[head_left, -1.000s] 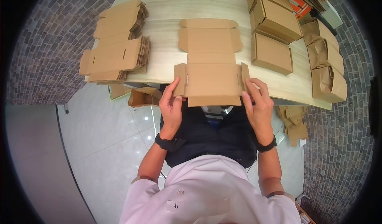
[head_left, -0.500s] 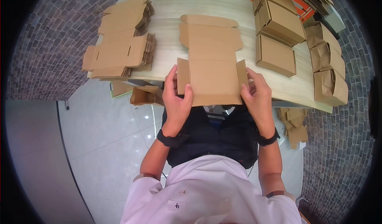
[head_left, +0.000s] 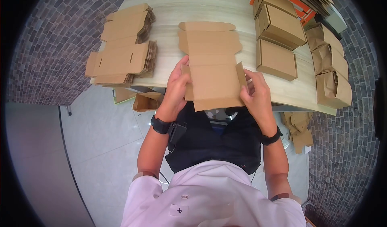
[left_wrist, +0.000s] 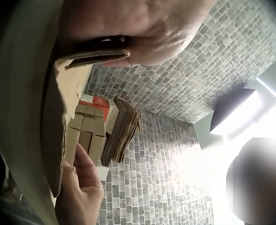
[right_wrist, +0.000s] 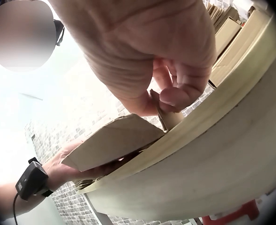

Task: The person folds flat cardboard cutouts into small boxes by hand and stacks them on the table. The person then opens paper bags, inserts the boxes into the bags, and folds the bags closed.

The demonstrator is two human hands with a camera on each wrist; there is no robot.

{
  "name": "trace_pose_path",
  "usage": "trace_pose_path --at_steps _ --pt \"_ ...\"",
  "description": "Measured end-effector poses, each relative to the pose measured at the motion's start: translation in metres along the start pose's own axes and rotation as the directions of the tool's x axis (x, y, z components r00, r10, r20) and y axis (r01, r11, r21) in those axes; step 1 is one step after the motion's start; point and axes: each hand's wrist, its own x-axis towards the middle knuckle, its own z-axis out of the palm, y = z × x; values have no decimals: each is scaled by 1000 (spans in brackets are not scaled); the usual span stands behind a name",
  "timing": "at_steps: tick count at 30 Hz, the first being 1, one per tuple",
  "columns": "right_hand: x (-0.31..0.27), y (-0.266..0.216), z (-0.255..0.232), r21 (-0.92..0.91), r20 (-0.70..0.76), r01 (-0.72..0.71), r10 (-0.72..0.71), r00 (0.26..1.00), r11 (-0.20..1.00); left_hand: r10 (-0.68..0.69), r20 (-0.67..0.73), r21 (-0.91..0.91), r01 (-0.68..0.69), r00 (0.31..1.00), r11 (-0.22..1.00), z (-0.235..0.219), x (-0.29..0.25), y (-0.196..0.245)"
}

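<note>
While the unfolded cardboard blank (head_left: 214,81) reaches past the six-o'clock edge of the table (head_left: 169,9), my left hand (head_left: 175,92) grips its nine-o'clock flap (head_left: 189,92) and my right hand (head_left: 257,96) pinches its raised three-o'clock flap (head_left: 241,75). Outward from the blank, stacks of flat cardboard (head_left: 121,61) lie at ten o'clock, closed boxes (head_left: 276,60) at two, and brown paper bags (head_left: 335,87) stand at three.

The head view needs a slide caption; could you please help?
Left hand and right hand hold side flaps of an unfolded cardboard box.
</note>
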Motion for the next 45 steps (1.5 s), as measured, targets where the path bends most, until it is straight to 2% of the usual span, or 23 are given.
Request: trace_pose_path --at_steps 2,4,7,9,13,15,17,19,20,21,22,23,25,29,32,34,36,38,39,41,43,44,45 --pt "0 2 0 17 0 -14 14 1000 1000 -15 17 -27 16 1000 1000 1 4 -1" --pt "1 4 1 35 0 -25 25 1000 999 25 -44 -65 -28 999 998 -1 9 -6" --pt "1 13 2 92 2 -74 74 997 993 73 -34 -29 -74 997 997 -5 14 -11" --pt "1 25 5 211 27 -174 172 985 962 80 -30 -21 -81 996 996 -12 19 -15" --pt "3 21 2 284 38 -240 239 970 928 66 -28 -9 -66 997 998 -12 24 -12" --pt "3 23 4 296 8 -200 207 978 934 38 4 17 -38 999 999 -20 26 -12" --pt "5 19 0 281 41 -181 176 983 942 11 31 44 -13 999 999 -24 29 -15" --pt "7 20 -1 270 79 -160 144 986 949 164 125 10 -167 978 986 -22 32 -21" --pt "8 22 0 197 27 -25 20 999 980 174 143 90 -188 974 978 -24 31 -21" --pt "9 22 2 119 -14 110 -109 994 987 178 133 93 -191 975 977 -25 29 -22" --pt "8 12 -1 158 27 -10 6 1000 987 223 115 220 -244 968 945 -22 25 -21" --pt "8 12 1 163 33 -7 2 999 987 268 104 343 -287 958 894 -20 21 -21" --pt "9 15 0 59 -7 129 -128 992 990 287 82 362 -297 954 884 -20 14 -20" --pt "9 9 -2 58 53 35 -38 998 998 323 67 392 -322 944 862 -25 -2 -27" --pt "9 12 2 77 -13 103 -102 995 992 304 31 388 -292 952 874 -19 -21 -29" --pt "6 14 3 63 -4 15 -15 1000 998 316 11 366 -298 949 882 -19 -29 -37" --pt "5 13 6 69 -26 12 -11 1000 998 327 -9 341 -304 945 890 -19 -30 -41" --pt "3 14 7 77 -39 13 -10 999 997 411 121 540 -407 904 736 -19 -31 -38" --pt "3 14 7 90 -45 10 -6 999 996 413 116 540 -406 903 737 -19 -30 -38" --pt "3 18 8 106 -44 13 -8 999 994 459 138 632 -434 878 642 -17 -26 -39" --pt "2 24 10 53 -61 108 -104 993 993 465 119 630 -429 877 648 -11 -23 -41" --pt "1 23 11 55 -60 108 -105 993 993 464 107 624 -423 879 657 -8 -22 -41" --pt "-1 20 11 141 -50 18 -11 999 990 463 106 624 -421 880 658 -6 -21 -42"
